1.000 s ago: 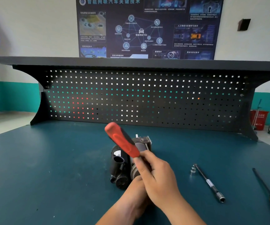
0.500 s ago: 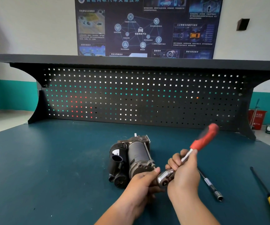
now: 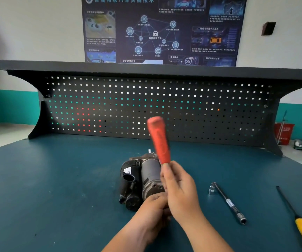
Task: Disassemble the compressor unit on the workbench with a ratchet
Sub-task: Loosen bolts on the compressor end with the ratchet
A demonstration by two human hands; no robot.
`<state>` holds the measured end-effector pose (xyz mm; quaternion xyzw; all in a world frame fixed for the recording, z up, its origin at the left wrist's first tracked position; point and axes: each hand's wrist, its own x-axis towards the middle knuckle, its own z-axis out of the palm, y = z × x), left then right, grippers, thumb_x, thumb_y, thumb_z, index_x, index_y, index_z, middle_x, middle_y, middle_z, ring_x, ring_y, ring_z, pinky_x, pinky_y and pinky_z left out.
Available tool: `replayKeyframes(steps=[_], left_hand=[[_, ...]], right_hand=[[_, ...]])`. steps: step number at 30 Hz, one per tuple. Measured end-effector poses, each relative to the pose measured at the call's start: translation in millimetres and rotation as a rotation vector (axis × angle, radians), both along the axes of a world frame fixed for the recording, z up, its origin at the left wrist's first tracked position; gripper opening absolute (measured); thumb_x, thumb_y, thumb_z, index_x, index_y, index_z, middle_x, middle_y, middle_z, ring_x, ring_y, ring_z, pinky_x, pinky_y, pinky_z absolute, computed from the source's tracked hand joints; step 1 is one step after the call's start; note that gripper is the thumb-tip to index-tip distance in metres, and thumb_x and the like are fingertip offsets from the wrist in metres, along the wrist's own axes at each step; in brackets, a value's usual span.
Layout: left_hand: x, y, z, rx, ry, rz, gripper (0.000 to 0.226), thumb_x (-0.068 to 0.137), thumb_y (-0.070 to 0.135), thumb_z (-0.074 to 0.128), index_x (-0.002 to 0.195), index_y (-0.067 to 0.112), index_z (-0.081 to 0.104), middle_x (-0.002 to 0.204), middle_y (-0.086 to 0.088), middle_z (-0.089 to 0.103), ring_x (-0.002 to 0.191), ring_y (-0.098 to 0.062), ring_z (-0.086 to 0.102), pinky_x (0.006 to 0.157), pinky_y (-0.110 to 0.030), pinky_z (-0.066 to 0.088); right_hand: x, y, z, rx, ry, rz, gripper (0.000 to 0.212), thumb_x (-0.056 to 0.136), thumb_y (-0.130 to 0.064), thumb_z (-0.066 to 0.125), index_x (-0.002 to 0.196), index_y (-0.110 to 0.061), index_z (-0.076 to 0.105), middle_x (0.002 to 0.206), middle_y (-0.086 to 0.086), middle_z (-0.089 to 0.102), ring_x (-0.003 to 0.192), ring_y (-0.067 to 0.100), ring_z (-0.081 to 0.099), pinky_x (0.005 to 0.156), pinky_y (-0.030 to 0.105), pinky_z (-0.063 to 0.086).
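The compressor unit (image 3: 143, 180), black and grey metal, lies on the blue workbench (image 3: 55, 188) near its middle. My right hand (image 3: 181, 191) grips the shaft of the ratchet just below its red handle (image 3: 158, 140), which stands nearly upright and blurred. The ratchet's head is hidden behind my hands at the compressor's near end. My left hand (image 3: 153, 210) is curled there under the right hand, at the ratchet head and the compressor's end; what its fingers hold is hidden.
An extension bar with a socket (image 3: 226, 202) lies to the right of my hands. A yellow-handled screwdriver (image 3: 299, 220) lies at the far right edge. A black pegboard (image 3: 155, 108) with a shelf closes off the back of the bench.
The red handle swung from upper left to far right, and now stands nearly upright above the compressor. My left hand stayed at the compressor's near end.
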<state>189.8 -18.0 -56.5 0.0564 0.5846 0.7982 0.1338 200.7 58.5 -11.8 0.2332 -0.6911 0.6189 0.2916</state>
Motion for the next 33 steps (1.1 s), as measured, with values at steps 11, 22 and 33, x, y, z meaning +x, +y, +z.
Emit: replayKeyframes(steps=[11, 22, 33], left_hand=[[-4, 5, -2, 0.017, -0.011, 0.013, 0.029, 0.086, 0.036, 0.058, 0.064, 0.018, 0.057, 0.056, 0.001, 0.060, 0.044, -0.008, 0.054, 0.043, -0.018, 0.029], [1, 4, 3, 0.034, -0.030, -0.002, 0.010, 0.073, 0.017, 0.058, 0.079, 0.010, 0.061, 0.081, -0.016, 0.048, 0.076, -0.024, 0.046, 0.059, -0.028, 0.029], [-8, 4, -6, 0.010, -0.005, -0.001, 0.026, 0.087, 0.035, 0.059, 0.068, 0.017, 0.059, 0.057, 0.000, 0.062, 0.045, -0.009, 0.058, 0.041, -0.017, 0.031]], right_hand=[[-9, 16, 0, -0.995, -0.335, 0.016, 0.039, 0.101, -0.040, 0.031, 0.069, -0.020, 0.040, 0.045, -0.010, 0.030, 0.038, 0.008, 0.025, 0.051, 0.028, 0.024], [-2, 7, -4, 0.316, 0.090, 0.004, 0.029, 0.082, -0.058, 0.043, 0.072, -0.034, 0.056, 0.054, -0.014, 0.047, 0.054, 0.005, 0.042, 0.053, 0.027, 0.034], [-10, 19, -1, -1.110, -0.395, 0.003, 0.037, 0.101, -0.037, 0.032, 0.068, -0.021, 0.041, 0.044, -0.009, 0.029, 0.034, 0.006, 0.025, 0.047, 0.025, 0.026]])
